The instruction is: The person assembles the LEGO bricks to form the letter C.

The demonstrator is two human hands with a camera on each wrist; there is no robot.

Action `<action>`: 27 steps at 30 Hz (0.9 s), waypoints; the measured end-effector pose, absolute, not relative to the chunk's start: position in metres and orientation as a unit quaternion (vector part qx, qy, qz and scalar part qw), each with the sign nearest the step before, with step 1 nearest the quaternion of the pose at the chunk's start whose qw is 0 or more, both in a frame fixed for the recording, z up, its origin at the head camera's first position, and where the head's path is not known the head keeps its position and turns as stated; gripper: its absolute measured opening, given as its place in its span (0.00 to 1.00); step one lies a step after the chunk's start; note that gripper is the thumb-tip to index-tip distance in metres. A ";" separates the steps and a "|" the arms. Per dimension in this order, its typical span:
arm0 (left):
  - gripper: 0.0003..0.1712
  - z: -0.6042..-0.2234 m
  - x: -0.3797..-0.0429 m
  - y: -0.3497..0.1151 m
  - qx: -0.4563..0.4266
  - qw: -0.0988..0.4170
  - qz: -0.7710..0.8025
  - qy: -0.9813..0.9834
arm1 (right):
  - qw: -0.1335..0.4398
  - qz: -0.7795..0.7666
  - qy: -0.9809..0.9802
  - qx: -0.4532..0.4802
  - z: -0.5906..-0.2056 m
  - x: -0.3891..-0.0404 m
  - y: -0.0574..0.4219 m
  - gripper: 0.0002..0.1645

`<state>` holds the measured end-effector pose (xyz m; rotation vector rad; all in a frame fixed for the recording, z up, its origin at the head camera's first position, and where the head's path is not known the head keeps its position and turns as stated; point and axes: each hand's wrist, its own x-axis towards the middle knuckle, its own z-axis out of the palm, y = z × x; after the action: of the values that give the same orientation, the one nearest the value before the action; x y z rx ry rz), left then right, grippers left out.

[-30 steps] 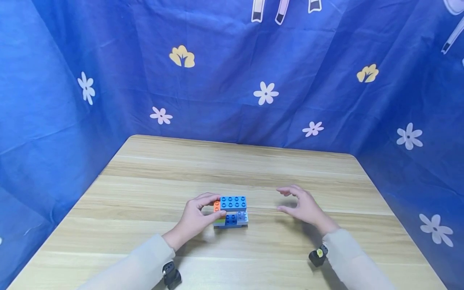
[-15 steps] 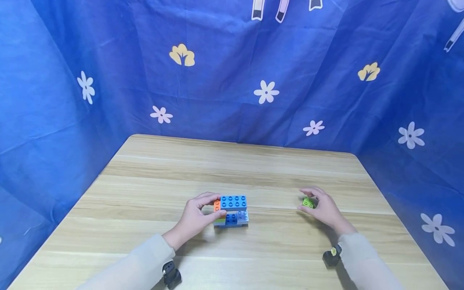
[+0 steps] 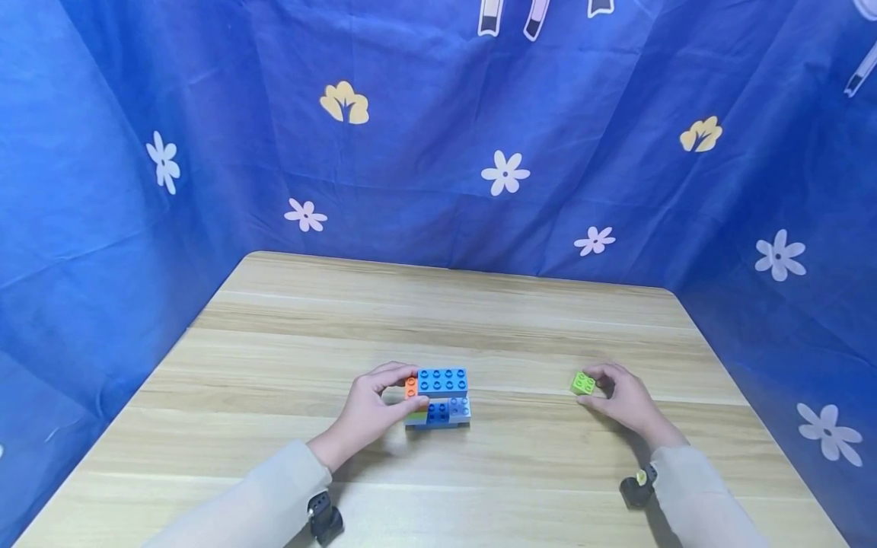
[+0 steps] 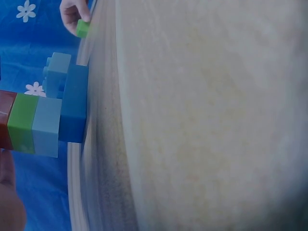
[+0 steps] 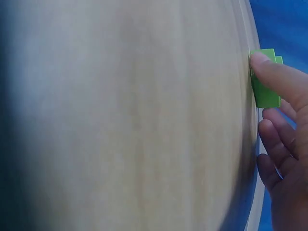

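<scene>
A stack of toy building blocks (image 3: 441,380) stands on the wooden table, and my left hand (image 3: 370,403) pinches its left end between thumb and fingers. A long blue block forms its base (image 4: 74,103). At the held end rise a light blue block (image 4: 46,126), a green one (image 4: 23,122) and an orange-red one (image 3: 411,385). Another light blue block (image 3: 460,409) sits at the base's other end. Another long blue block lies across the top, jutting right. My right hand (image 3: 625,397) pinches a small lime-green block (image 3: 582,383) from its right side, thumb on the near face.
The light wooden table (image 3: 507,472) reaches back to a blue patterned cloth (image 3: 438,205), which hangs behind it and along both sides. Table surface lies between the stack and the small green block. Each wrist wears a black device (image 3: 325,519).
My right hand has moved right, past and then around the small green block, which has come into view and turned slightly. My left hand and the stack have stayed in place.
</scene>
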<state>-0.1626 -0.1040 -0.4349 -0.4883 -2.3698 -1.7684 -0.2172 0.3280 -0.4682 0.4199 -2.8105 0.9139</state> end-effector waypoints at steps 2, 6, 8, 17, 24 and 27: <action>0.26 -0.435 -0.162 -0.104 -0.161 0.072 -0.589 -0.788 | 0.072 0.303 -0.942 0.129 -0.468 -0.217 0.328 0.27; 0.26 -0.434 -0.162 -0.103 -0.160 0.071 -0.590 -0.789 | 0.067 0.306 -0.942 0.119 -0.466 -0.216 0.324 0.23; 0.26 -0.433 -0.161 -0.103 -0.158 0.071 -0.588 -0.790 | 0.065 0.317 -0.939 0.119 -0.465 -0.215 0.319 0.22; 0.27 -0.433 -0.162 -0.104 -0.155 0.067 -0.582 -0.796 | 0.043 0.383 -0.902 0.195 -0.456 -0.211 0.268 0.23; 0.26 -0.432 -0.161 -0.104 -0.148 0.063 -0.582 -0.797 | 0.036 0.397 -0.875 0.276 -0.445 -0.205 0.220 0.23; 0.26 -0.432 -0.162 -0.103 -0.145 0.063 -0.578 -0.801 | 0.022 0.410 -0.865 0.289 -0.439 -0.202 0.202 0.24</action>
<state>-0.1619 -0.1034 -0.4319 -0.4396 -2.4191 -1.7463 -0.2017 0.2015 -0.4395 0.8967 -2.6784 1.2697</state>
